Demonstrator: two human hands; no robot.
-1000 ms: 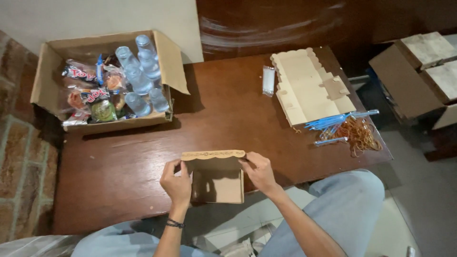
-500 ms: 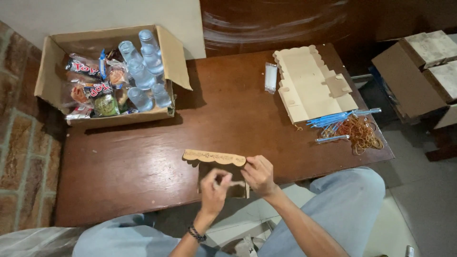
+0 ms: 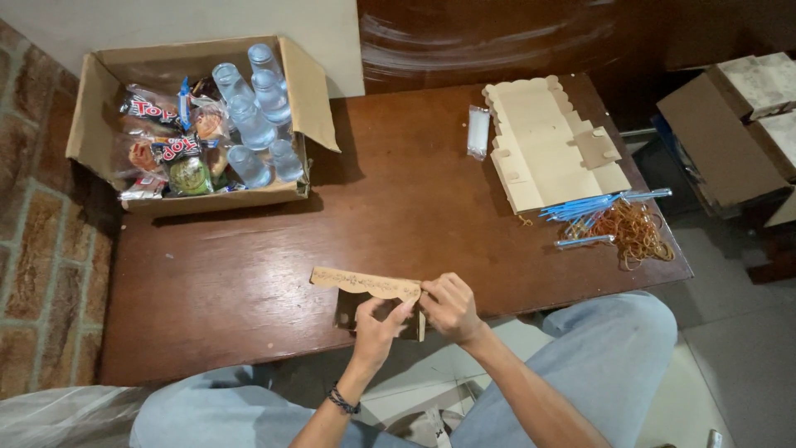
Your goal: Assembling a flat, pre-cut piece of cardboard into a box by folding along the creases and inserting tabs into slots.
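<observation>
Seen from the head camera: a small brown cardboard box with a scalloped lid flap (image 3: 365, 286), half folded, held at the near edge of the dark wooden worktop (image 3: 249, 274), roughly midway along it. Left hand (image 3: 377, 328) pinching the box's front wall from below, thumb and fingers closed on the card. Right hand (image 3: 450, 305) closed on the right end of the scalloped flap, fingertips pressing the fold. Both grips shut on that box, neither free.

Judged as early-to-middle in the folding: walls raised, lid flap standing open and flat, nothing inside as far as could be told. Left to do, seemingly: closing up the box.

Toward the far right corner lay a stack of flat unfolded pale cardboard blanks (image 3: 551, 145), apparently untouched. Just beside its near end, a bundle of blue drinking straws (image 3: 597, 203) and a heap of tan rubber bands (image 3: 630, 228). At the far left corner stood a large open cardboard carton (image 3: 311, 95) filled with clear sealed water cups (image 3: 253, 116) and colourful snack packets (image 3: 162, 145), well apart from the hands.
</observation>
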